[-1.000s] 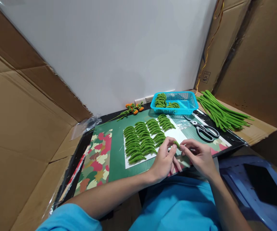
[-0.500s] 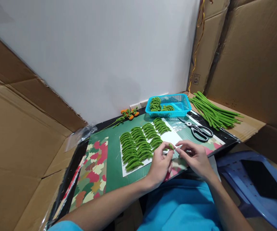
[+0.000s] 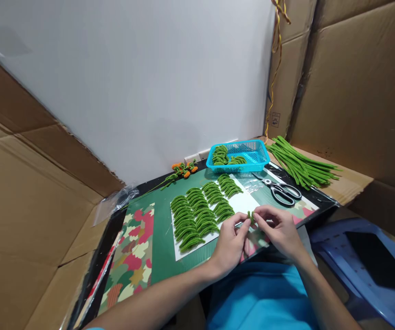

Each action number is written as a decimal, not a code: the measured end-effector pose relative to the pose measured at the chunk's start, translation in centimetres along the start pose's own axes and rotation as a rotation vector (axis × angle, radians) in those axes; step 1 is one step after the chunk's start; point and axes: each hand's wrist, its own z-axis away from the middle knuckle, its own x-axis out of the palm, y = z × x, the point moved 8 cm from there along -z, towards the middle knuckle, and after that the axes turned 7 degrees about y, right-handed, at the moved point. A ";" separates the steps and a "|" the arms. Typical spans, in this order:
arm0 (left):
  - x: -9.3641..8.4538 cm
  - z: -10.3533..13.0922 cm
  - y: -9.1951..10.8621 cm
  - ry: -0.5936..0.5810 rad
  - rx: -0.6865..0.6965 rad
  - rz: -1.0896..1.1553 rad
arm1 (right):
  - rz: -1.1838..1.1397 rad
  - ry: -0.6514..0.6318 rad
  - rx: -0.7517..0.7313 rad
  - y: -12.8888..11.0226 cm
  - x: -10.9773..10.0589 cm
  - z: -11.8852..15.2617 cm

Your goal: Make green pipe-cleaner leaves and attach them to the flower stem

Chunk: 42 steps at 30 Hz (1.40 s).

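Observation:
My left hand [image 3: 232,240] and my right hand [image 3: 280,229] meet above the front edge of the table, each in a pinch. Between their fingertips is a small bent piece of green pipe cleaner [image 3: 250,217], partly hidden by the fingers. Just left of my hands lies a white sheet [image 3: 241,200], bearing rows of curved green pipe-cleaner pieces [image 3: 206,221] laid side by side in several stacks.
A blue plastic basket [image 3: 252,168] with more curved green pieces stands behind the sheet. Scissors [image 3: 280,190] lie right of it, beside long green pipe cleaners [image 3: 300,162]. Orange flowers on green stems [image 3: 183,169] lie at the back. A blue stool [image 3: 335,236] stands right.
My right fingertips have come in against my left ones and now pinch the green piece too. Two green ends now stick up between the fingers. The view has shifted slightly.

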 end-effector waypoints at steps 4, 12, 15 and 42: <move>-0.1 0.0 0.0 0.004 -0.006 0.017 | -0.017 0.021 -0.005 -0.2 0.0 -0.1; -0.3 -0.2 0.6 0.057 -0.002 0.067 | -0.009 0.069 -0.028 -0.4 -0.3 -0.2; -0.1 -0.2 0.7 0.045 -0.015 0.073 | -0.005 0.063 -0.038 -0.4 -0.3 -0.2; 0.6 0.3 0.6 -0.088 -0.013 0.145 | 0.028 -0.159 -0.145 -1.5 0.7 0.0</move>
